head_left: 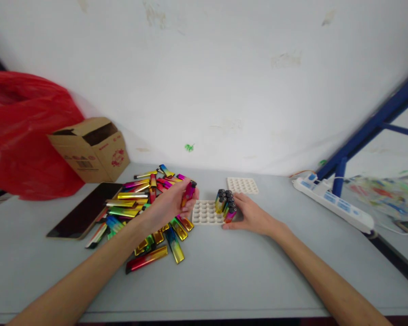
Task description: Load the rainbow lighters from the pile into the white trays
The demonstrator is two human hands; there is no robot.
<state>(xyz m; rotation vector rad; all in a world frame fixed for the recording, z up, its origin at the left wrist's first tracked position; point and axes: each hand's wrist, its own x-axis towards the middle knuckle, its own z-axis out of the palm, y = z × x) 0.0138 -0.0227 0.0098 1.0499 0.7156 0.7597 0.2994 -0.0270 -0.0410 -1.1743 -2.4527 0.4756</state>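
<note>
Left hand [172, 203] is lifted just above the worktop [224, 276], its grip closed on one pink lighter [189, 191], pinched at the lower body between thumb and fingers. The lighter sits over the left edge of the white holed tray [206, 213], between the loose pile of lighters [136, 203] and the standing lighters [225, 203].

Right hand [250, 216] rests at the tray's right corner. Its grip is loose: fingers curve around the standing group and it lifts nothing. It looks like a brace, not a pinch.

Lighter's long axis is near upright, leaning. The black cap end points up and slightly right, away from the person. The base points down-left into the palm.

Judgement on the step: seating the lighter in a hole. To do it well:
- Bring the axis fully vertical, base down.
- Line up over a free hole next to the filled rows.
- Hold the body low so the base shows.
- Have the right hand steady the tray so the standing ones don't tip.

A second tray [242, 184] lies behind, apart from the first.
</note>
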